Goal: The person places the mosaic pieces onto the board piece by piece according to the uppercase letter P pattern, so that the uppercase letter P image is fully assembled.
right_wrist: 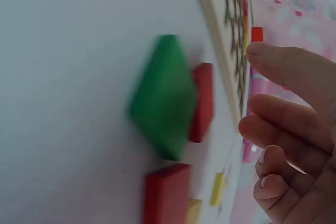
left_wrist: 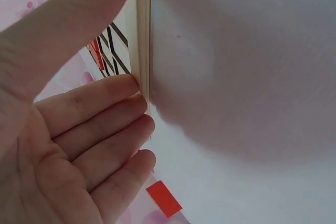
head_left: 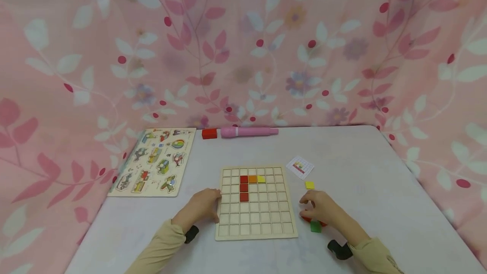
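A wooden grid board [head_left: 268, 219] lies flat on the table. In its upper part, red squares [head_left: 244, 188] stand in a column, with an orange square [head_left: 253, 179] and a yellow piece with a slanted side [head_left: 261, 179] to the right. My left hand [head_left: 203, 204] touches the board's left edge with extended fingertips [left_wrist: 139, 103]. Right of the board, my right hand [head_left: 323, 208] hovers over loose blocks, its fingers loosely bent and holding nothing. Under it are a green block [right_wrist: 165, 98] and red blocks [right_wrist: 202, 103], partly covered by the hand in the head view.
A yellow square [head_left: 310, 185] and a small pattern card [head_left: 300, 167] lie beyond the right hand. At the back sit a red block [head_left: 209, 133] and a pink microphone-shaped toy [head_left: 249, 132]. A picture puzzle board [head_left: 152, 162] lies at the left.
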`<state>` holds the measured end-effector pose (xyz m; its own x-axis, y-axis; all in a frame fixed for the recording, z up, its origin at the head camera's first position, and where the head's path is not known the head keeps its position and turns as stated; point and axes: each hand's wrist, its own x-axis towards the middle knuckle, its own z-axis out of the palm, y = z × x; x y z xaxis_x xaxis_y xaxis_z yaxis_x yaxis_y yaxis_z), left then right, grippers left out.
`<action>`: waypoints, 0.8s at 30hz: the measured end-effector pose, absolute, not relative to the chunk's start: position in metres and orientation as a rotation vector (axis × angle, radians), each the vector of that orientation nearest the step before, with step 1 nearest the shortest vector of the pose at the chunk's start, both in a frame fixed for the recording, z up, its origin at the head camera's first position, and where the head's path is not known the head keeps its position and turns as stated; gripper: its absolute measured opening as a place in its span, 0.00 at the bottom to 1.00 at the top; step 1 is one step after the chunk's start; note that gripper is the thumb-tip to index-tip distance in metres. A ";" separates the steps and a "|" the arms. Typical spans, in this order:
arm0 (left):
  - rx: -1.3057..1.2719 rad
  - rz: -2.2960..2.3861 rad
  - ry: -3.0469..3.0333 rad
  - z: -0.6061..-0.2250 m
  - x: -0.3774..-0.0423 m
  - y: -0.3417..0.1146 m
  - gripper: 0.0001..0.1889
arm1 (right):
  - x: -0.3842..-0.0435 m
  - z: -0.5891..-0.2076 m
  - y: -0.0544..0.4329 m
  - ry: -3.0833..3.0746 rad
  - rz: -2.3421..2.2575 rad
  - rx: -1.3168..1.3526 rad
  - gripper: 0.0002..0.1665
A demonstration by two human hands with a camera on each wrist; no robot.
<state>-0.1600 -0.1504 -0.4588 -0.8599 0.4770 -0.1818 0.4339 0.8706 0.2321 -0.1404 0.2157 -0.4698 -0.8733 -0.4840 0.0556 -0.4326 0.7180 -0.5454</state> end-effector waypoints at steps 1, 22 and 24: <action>0.698 0.261 2.812 -0.459 -0.160 -0.151 0.37 | -0.138 -0.473 0.216 2.825 -0.862 -0.761 0.14; 0.690 0.203 2.820 -0.461 -0.164 -0.149 0.34 | -0.124 -0.476 0.212 2.843 -0.782 -0.524 0.17; 0.694 0.202 2.817 -0.460 -0.165 -0.150 0.33 | -0.124 -0.476 0.211 2.832 -0.792 -0.472 0.16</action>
